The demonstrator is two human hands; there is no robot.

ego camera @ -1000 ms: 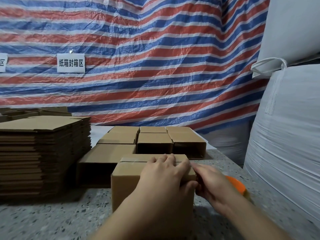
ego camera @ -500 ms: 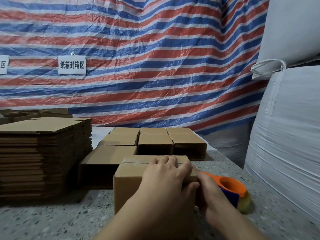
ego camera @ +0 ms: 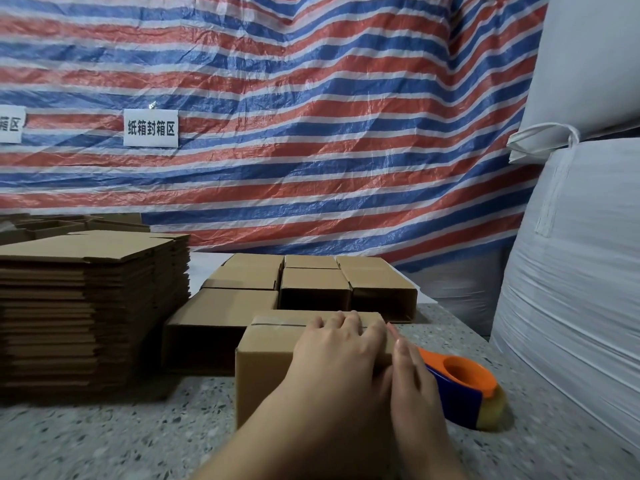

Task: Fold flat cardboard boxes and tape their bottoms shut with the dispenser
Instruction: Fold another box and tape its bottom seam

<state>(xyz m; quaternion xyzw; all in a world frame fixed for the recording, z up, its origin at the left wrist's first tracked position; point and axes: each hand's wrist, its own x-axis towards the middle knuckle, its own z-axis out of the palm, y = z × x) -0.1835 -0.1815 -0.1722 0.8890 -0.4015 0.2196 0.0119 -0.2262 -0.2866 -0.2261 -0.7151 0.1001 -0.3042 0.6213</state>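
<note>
A small folded cardboard box (ego camera: 266,355) stands on the speckled table (ego camera: 121,441), a strip of clear tape along its top seam. My left hand (ego camera: 341,344) lies flat on top of the box, fingers spread toward the far edge. My right hand (ego camera: 408,372) presses its straight fingers against the box's right side. The orange and blue tape dispenser (ego camera: 464,386) lies on the table just right of my right hand, free of it.
A tall stack of flat cardboard blanks (ego camera: 86,306) fills the left. Several folded boxes (ego camera: 311,282) lie on their sides behind the one under my hands. Large white sacks (ego camera: 571,271) rise at the right. A striped tarp (ego camera: 277,116) hangs behind.
My right hand let go of the tape dispenser, which now lies on the table, and moved its fingers flat onto the box's right side. The left hand stayed on the box top.
</note>
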